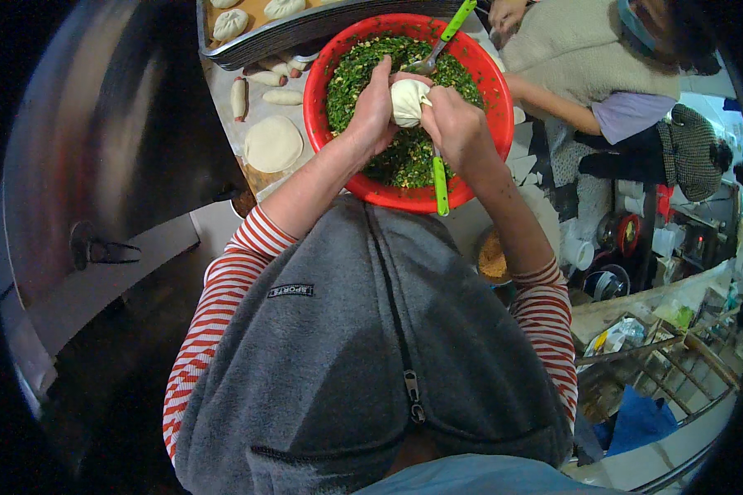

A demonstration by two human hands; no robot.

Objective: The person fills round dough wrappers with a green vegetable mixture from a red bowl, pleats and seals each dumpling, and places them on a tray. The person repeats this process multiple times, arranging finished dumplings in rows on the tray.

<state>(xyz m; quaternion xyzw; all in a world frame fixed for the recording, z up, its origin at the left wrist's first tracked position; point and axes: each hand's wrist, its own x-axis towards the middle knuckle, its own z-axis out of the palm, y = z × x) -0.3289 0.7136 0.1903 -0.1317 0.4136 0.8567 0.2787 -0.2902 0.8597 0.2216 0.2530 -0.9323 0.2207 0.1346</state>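
Observation:
A pleated dough bun (408, 103) rests in my left hand (374, 105), whose fingers curve around its left side. My right hand (455, 124) pinches the gathered dough at the bun's right edge. Both hands are above a red plastic basin (501, 102) of chopped green filling (353, 68). Two spoons with green handles stand in the basin, one at the upper right (458, 21) and one at the lower rim (440, 185). A flat round dough wrapper (273, 143) lies on the worktop to the left, below several dough-wrapped sausage rolls (239, 99).
Stacked trays (254, 46) with pleated buns (231, 25) on top stand beyond the basin at the left. A bowl of orange-brown crumbly food (493, 257) is beside my right forearm. A co-worker's arm (557, 105) reaches in from the right, close to the basin.

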